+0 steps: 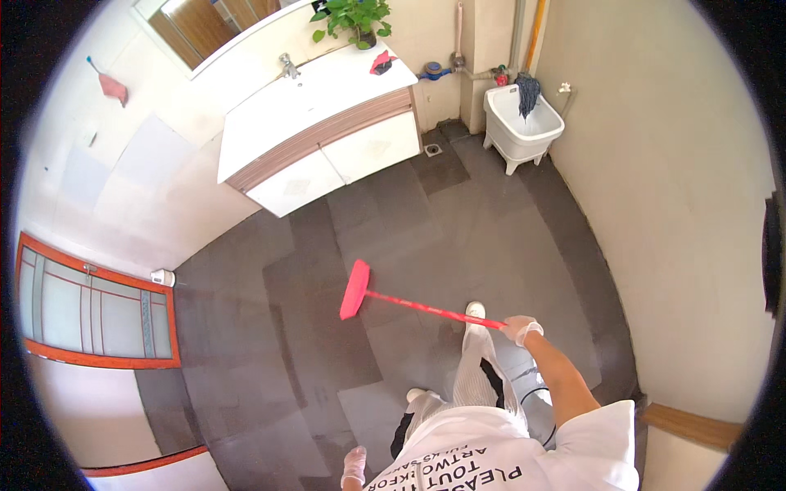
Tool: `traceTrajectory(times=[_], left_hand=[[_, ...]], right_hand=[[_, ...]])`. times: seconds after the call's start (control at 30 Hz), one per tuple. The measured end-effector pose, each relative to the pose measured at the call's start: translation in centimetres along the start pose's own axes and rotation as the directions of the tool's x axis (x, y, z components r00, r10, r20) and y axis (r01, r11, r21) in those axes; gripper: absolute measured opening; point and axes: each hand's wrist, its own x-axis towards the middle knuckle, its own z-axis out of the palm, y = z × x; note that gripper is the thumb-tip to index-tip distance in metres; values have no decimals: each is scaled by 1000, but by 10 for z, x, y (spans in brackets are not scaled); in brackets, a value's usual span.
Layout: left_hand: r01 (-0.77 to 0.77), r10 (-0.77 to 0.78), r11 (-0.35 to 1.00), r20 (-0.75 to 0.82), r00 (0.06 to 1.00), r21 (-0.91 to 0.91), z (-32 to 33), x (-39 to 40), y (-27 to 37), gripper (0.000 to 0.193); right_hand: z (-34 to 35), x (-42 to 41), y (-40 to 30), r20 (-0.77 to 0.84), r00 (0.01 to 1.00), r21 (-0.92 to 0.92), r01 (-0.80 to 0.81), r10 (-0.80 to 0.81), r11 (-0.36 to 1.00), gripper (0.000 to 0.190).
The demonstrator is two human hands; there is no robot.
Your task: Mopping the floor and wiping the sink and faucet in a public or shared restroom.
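Observation:
A clear plastic glove covers my right hand (521,329), which is closed around the end of a red broom handle (430,309). From there the handle runs left to a pink-red broom head (355,289) low over or on the dark grey tiled floor (399,233); whether it touches cannot be told. My left hand (354,464), also in a clear glove, hangs beside my body at the bottom edge and touches no tool. Its fingers look close together, but their exact pose is unclear.
A white vanity (338,161) stands along the far wall, with a potted plant (362,21) and cloth (382,62) on top. At the back right, a white mop sink (522,132) holds a dark mop head (528,95). An orange-framed door (98,357) is at left.

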Motion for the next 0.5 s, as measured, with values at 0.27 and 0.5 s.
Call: traceTrajectory(times=[0.27,0.5], left_hand=[[198,-195,957,34,980,-213,-22,12,132,59],[109,-129,989,233,964,100,27,35,135,44]], right_hand=[[-134,109,86,-118,957,215,-236,265,947,39],[-239,131,90,-78,949,418,-247,306,874,41]])
